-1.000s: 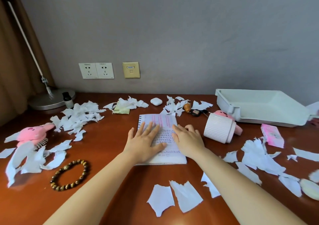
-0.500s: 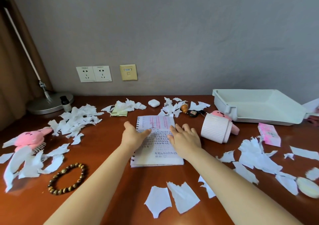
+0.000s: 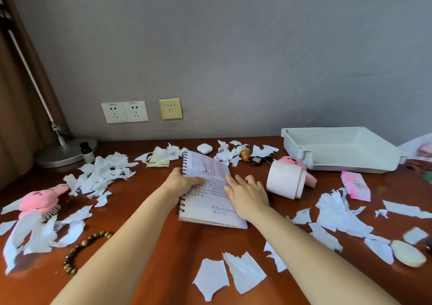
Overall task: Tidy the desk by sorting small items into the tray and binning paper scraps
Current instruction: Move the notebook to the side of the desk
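Note:
A spiral notebook (image 3: 211, 201) with handwritten pages lies open in the middle of the brown desk (image 3: 149, 213), its far end tilted up. My left hand (image 3: 181, 183) grips its spiral edge, thumb on the page. My right hand (image 3: 247, 193) rests flat on the right side of the page, fingers spread. The pale green tray (image 3: 339, 149) stands at the back right with nothing visible inside. White paper scraps lie in heaps at the left (image 3: 102, 172), the right (image 3: 339, 213) and the near edge (image 3: 229, 277).
A ribbed white-and-pink gadget (image 3: 287, 179) lies right of the notebook, a pink packet (image 3: 355, 185) beyond it. A pink plush hairbrush (image 3: 39, 200), bead bracelet (image 3: 81, 251), white earbud case (image 3: 204, 148), small dark bottle (image 3: 87, 152) and lamp base (image 3: 65, 151) sit around.
My left hand slid from flat on the page to the spiral edge and took hold of it. The notebook's far end has risen and turned slightly. The right hand stayed on the page.

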The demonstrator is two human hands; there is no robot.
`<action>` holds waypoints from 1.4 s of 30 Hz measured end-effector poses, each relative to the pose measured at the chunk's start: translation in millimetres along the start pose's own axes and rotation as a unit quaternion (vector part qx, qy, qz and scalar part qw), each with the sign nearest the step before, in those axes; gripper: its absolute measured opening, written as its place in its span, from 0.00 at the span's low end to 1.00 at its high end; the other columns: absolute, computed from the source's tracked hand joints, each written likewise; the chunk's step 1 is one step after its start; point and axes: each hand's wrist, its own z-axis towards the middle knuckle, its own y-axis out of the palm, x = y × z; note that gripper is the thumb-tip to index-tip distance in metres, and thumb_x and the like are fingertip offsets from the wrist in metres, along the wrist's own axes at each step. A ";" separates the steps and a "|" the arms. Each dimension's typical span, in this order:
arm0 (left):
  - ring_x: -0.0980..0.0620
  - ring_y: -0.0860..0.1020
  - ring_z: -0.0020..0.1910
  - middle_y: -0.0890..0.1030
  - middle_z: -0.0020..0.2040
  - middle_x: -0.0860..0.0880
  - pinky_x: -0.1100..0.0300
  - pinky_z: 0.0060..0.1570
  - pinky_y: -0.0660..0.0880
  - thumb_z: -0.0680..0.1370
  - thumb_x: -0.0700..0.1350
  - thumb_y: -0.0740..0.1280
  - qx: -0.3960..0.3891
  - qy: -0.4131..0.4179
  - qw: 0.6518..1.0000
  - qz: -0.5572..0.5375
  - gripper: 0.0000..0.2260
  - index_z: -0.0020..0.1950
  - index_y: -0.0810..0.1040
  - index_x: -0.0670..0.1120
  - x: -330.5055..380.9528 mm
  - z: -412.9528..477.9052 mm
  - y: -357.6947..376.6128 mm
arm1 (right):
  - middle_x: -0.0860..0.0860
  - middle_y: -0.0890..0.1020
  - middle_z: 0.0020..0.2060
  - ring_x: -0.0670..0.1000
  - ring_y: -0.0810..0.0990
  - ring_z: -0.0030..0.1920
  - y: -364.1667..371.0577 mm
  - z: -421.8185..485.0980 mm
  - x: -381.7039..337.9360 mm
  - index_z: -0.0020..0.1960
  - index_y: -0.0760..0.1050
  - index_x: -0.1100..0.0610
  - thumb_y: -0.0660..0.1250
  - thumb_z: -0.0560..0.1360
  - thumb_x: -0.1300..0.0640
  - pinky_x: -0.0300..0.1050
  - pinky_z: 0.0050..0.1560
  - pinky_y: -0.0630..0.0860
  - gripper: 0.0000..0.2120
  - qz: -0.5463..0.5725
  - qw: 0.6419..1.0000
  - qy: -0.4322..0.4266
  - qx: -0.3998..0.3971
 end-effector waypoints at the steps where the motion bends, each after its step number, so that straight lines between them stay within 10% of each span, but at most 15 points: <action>1: 0.43 0.82 0.47 0.80 0.56 0.41 0.53 0.38 0.80 0.69 0.42 0.76 0.008 0.011 1.000 0.008 0.27 0.63 0.67 0.42 2.5 -3.1 0.3 | 0.51 0.56 0.77 0.57 0.58 0.74 -1.9 -0.8 -0.7 0.78 0.46 0.49 0.43 0.82 0.45 0.53 0.69 0.61 0.25 0.029 1.000 0.003 -0.009; 5: 0.45 0.83 0.40 0.81 0.53 0.42 0.56 0.33 0.79 0.69 0.40 0.75 0.026 0.052 0.998 -0.003 0.25 0.61 0.68 0.42 15.1 -17.2 -11.7 | 0.51 0.49 0.78 0.57 0.57 0.76 -22.3 -5.6 -10.5 0.78 0.42 0.48 0.50 0.82 0.45 0.54 0.70 0.64 0.29 0.201 0.980 0.001 -0.003; 9: 0.49 0.81 0.35 0.80 0.47 0.44 0.60 0.27 0.78 0.70 0.39 0.74 0.059 0.108 0.991 -0.057 0.22 0.58 0.67 0.43 34.5 -38.6 -26.0 | 0.51 0.64 0.73 0.49 0.70 0.66 -61.8 -2.9 -13.6 0.78 0.46 0.54 0.56 0.81 0.50 0.43 0.57 0.71 0.30 0.381 0.924 0.004 0.016; 17: 0.42 0.83 0.46 0.81 0.53 0.43 0.44 0.48 0.81 0.69 0.41 0.76 0.080 0.193 0.970 -0.125 0.23 0.58 0.68 0.43 75.1 -85.5 13.4 | 0.55 0.69 0.72 0.57 0.73 0.67 -118.5 18.6 23.1 0.77 0.45 0.47 0.70 0.71 0.48 0.59 0.65 0.72 0.44 0.590 0.803 0.064 0.053; 33: 0.51 0.75 0.57 0.72 0.62 0.50 0.59 0.50 0.78 0.78 0.41 0.65 -0.142 0.292 0.946 -0.016 0.24 0.67 0.55 0.45 89.5 -132.3 243.8 | 0.51 0.82 0.56 0.52 0.79 0.57 -111.4 -82.5 241.8 0.60 0.78 0.57 0.72 0.69 0.44 0.49 0.62 0.75 0.25 0.523 0.772 0.248 0.263; 38: 0.51 0.71 0.66 0.71 0.67 0.49 0.61 0.63 0.67 0.80 0.47 0.61 -0.201 0.323 0.922 0.069 0.20 0.68 0.58 0.43 86.8 -136.3 319.1 | 0.62 0.80 0.34 0.53 0.75 0.36 -89.3 -118.2 321.2 0.36 0.77 0.64 0.70 0.68 0.41 0.44 0.42 0.71 0.24 0.495 0.761 0.302 0.290; 42: 0.52 0.67 0.68 0.70 0.69 0.50 0.58 0.67 0.63 0.80 0.55 0.57 -0.209 0.339 0.909 0.125 0.22 0.69 0.59 0.45 78.6 -139.8 370.7 | 0.59 0.85 0.44 0.58 0.82 0.47 -80.7 -147.9 367.5 0.47 0.82 0.64 0.70 0.72 0.44 0.49 0.52 0.77 0.21 0.477 0.749 0.353 0.294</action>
